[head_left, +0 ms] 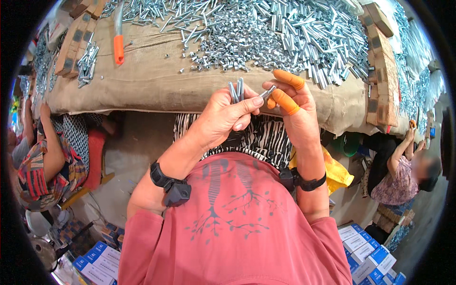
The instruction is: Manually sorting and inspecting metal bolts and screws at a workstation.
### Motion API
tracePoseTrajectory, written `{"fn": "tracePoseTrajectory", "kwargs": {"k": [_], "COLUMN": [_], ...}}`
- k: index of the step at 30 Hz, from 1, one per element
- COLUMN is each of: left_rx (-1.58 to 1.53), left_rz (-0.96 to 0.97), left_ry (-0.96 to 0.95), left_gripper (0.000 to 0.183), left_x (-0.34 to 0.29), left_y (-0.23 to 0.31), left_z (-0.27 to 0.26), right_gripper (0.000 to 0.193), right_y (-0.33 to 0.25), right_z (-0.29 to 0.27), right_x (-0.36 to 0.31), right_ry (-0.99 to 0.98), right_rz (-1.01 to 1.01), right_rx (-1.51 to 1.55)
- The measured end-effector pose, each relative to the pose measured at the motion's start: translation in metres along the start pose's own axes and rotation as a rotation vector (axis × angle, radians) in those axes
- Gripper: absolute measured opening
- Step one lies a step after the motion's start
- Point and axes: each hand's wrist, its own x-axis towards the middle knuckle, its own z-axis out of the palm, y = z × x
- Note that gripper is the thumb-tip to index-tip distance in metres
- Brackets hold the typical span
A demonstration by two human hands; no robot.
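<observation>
My left hand point(222, 114) is closed around several slim metal bolts point(236, 91) that stick up above its fist. Between its thumb tip and my right fingers lies one short metal piece point(269, 91), perhaps a bolt with a sleeve on it; its far end is partly covered. My right hand point(302, 111) pinches that piece, and orange rubber finger covers point(286, 101) sit on its fingers. Both hands are close together over the near edge of the cloth-covered table point(147, 92).
Beyond my hands lie heaps of small metal nuts point(223, 50), tubes point(327, 45) and bolts point(159, 10). An orange-handled tool point(118, 50) rests at left. Wooden blocks point(382, 71) border the heap. Other people sit on both sides; blue-and-white boxes point(365, 251) are stacked low right.
</observation>
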Motion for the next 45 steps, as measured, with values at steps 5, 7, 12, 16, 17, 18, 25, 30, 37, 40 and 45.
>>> {"fn": "tracePoseTrajectory", "kwargs": {"k": [5, 7, 12, 16, 17, 18, 25, 30, 37, 40, 45], "left_rx": [0.011, 0.068, 0.185, 0.175, 0.176, 0.112, 0.097, -0.066, 0.098, 0.198, 0.123], "left_rz": [0.012, 0.03, 0.038, -0.005, -0.005, -0.037, -0.058, -0.174, -0.091, -0.023, -0.008], "left_ry": [0.002, 0.01, 0.002, -0.005, -0.006, -0.013, -0.034, -0.077, -0.055, -0.03, -0.008], "left_gripper": [0.012, 0.012, 0.012, 0.013, 0.013, 0.013, 0.011, 0.012, 0.013, 0.014, 0.013], "left_x": [-0.002, -0.003, -0.004, -0.005, -0.005, -0.006, -0.009, -0.01, -0.009, -0.008, -0.005], "left_y": [-0.003, -0.002, -0.002, -0.002, -0.001, 0.0, 0.001, 0.005, -0.003, -0.009, -0.004], "left_z": [0.003, 0.004, 0.0, 0.0, 0.001, 0.002, 0.003, 0.006, 0.009, 0.01, 0.005], "right_gripper": [0.03, 0.024, 0.021, 0.021, 0.021, 0.021, 0.021, 0.02, 0.014, 0.014, 0.015], "right_y": [-0.004, -0.007, -0.015, -0.01, -0.009, -0.007, -0.011, -0.011, -0.013, -0.007, -0.01], "right_z": [-0.002, -0.009, -0.023, -0.024, -0.024, -0.025, -0.026, -0.024, -0.023, -0.028, -0.01], "right_x": [-0.002, 0.0, 0.004, 0.001, -0.001, -0.002, -0.004, -0.008, -0.006, -0.006, -0.012], "right_ry": [0.011, -0.003, -0.095, -0.125, -0.125, -0.134, -0.163, -0.15, -0.101, -0.105, 0.004], "right_rz": [-0.003, 0.104, 0.187, 0.24, 0.239, 0.213, 0.224, 0.156, 0.23, 0.249, 0.121], "right_rx": [-0.084, -0.195, -0.274, -0.111, -0.111, -0.102, -0.114, -0.072, -0.286, -0.315, -0.169]}}
